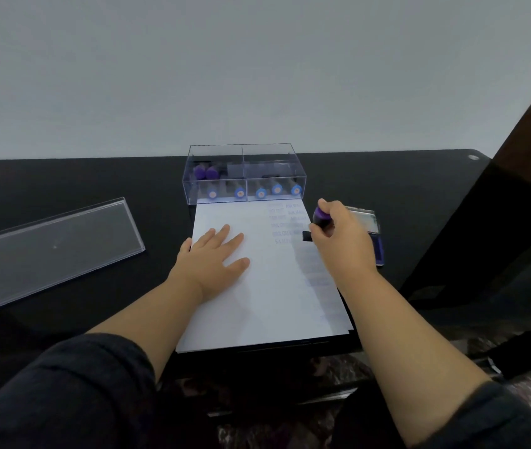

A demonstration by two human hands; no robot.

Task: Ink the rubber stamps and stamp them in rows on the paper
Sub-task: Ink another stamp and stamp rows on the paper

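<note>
I have my left hand [217,259] spread flat on the paper [267,286], fingers straight, pinning the sheet to the dark table [79,176]. My right hand [338,236] has its fingers curled round a purple-handled rubber stamp [321,217], its dark base pointing left over the right edge of the sheet, just beside the faint rows of blue print [287,222] in the upper right corner. I cannot tell whether the stamp face is touching the paper or just above it. The ink pad [372,233] lies open just behind and right of that hand, mostly hidden by it. More stamps sit in the clear box [244,175] at the top edge of the sheet, and its lid [50,244] lies well apart to the left.

What worries me: the stamp looks tilted, so I judge a press from this angle would print one edge heavy and leave the rest blank. The existing marks are pale and blurred, so under-inking seems a real risk too. If my left palm eases off, the sheet could slide under the press and smear the mark or skew the row. My right wrist hangs above the page's right margin, and dragging it there could smudge fresh ink
</note>
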